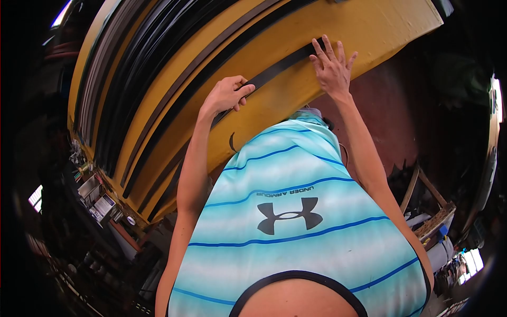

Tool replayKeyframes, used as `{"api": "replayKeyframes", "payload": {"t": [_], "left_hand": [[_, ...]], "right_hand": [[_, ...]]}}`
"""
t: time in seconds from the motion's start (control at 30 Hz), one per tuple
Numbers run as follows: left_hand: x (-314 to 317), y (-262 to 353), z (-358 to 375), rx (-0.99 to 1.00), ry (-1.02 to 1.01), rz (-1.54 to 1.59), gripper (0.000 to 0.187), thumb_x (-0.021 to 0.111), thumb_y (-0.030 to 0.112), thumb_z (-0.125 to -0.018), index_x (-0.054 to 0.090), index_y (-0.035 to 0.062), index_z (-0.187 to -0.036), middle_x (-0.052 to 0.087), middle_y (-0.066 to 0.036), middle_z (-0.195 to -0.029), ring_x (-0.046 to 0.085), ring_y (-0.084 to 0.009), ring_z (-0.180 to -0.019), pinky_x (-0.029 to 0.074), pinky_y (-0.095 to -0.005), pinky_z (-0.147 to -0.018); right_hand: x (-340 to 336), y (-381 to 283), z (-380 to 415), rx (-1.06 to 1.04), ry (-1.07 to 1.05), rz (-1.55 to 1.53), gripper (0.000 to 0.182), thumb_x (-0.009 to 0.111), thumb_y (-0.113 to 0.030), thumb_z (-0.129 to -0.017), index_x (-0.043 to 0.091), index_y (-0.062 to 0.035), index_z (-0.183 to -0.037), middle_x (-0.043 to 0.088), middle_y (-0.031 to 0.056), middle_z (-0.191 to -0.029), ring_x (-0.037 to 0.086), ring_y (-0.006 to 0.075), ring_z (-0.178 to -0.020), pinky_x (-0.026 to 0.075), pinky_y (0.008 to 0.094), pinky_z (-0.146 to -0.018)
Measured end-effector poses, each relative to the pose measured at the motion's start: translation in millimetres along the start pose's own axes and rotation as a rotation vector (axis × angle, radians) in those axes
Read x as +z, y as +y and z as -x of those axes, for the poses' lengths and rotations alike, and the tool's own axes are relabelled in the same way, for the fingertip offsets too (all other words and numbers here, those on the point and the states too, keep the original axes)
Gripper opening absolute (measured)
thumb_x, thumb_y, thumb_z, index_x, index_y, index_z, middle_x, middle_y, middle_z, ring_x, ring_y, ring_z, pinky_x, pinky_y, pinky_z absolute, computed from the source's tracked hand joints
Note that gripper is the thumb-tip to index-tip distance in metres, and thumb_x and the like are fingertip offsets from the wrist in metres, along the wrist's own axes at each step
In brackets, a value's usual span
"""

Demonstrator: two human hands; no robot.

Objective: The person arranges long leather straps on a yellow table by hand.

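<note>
A long dark flat strip (282, 66) lies across the yellow tabletop (380, 29) near its front edge. My left hand (228, 96) is closed on the strip, its fingers curled and the thumb along the strip's edge; part of the grip is hidden. Farther right, my right hand (332, 67) rests with fingers spread, the fingertips on or beside the strip's far end. Close to the edge lies a small curved black scrap (232, 141).
Several black and brown strips (158, 58) lie side by side over the left of the table. At the lower left are boxes and papers (103, 206). A wooden frame (435, 219) stands at the right, above the reddish floor (377, 113).
</note>
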State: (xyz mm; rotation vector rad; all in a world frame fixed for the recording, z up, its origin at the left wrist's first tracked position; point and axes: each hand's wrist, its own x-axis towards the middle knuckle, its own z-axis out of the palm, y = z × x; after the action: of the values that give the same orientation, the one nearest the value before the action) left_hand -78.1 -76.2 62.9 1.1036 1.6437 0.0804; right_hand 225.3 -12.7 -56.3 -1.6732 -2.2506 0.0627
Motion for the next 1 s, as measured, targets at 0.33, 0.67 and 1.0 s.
{"api": "replayKeyframes", "payload": {"t": [0.33,0.67,1.0], "left_hand": [[23.8,-32.8,-15.7,0.169,0.152,0.256,0.029,0.071,0.026,-0.096,0.073,-0.0019,-0.102,0.067,-0.005,-0.07,0.057,-0.0092,-0.053,0.045,-0.0254,-0.051],[39.7,-37.5,-17.3,0.175,0.194,0.295,0.029,0.073,0.022,-0.093,0.068,-0.0022,-0.107,0.067,-0.004,-0.07,0.056,-0.0084,-0.051,0.043,-0.025,-0.05],[40.0,-4.0,-18.3,0.098,0.142,0.21,0.034,0.073,0.032,-0.094,0.072,-0.0017,-0.09,0.067,-0.005,-0.062,0.055,-0.0084,-0.048,0.042,-0.0253,-0.047]], "right_hand": [[-15.1,-31.3,-12.7,-0.283,-0.071,-0.469,0.034,0.073,-0.021,-0.09,0.071,-0.0117,-0.123,0.06,0.0037,-0.14,0.06,0.0258,-0.113,0.045,0.0397,-0.104],[-21.2,-36.7,-24.3,-0.151,-0.127,-0.509,0.027,0.078,-0.026,-0.086,0.073,-0.0138,-0.109,0.06,0.0059,-0.115,0.059,0.0278,-0.105,0.046,0.0402,-0.095],[-36.1,-34.0,-26.9,-0.072,-0.069,-0.401,0.019,0.075,-0.02,-0.085,0.071,-0.0122,-0.102,0.059,0.0062,-0.107,0.058,0.0281,-0.103,0.044,0.0395,-0.093]]}}
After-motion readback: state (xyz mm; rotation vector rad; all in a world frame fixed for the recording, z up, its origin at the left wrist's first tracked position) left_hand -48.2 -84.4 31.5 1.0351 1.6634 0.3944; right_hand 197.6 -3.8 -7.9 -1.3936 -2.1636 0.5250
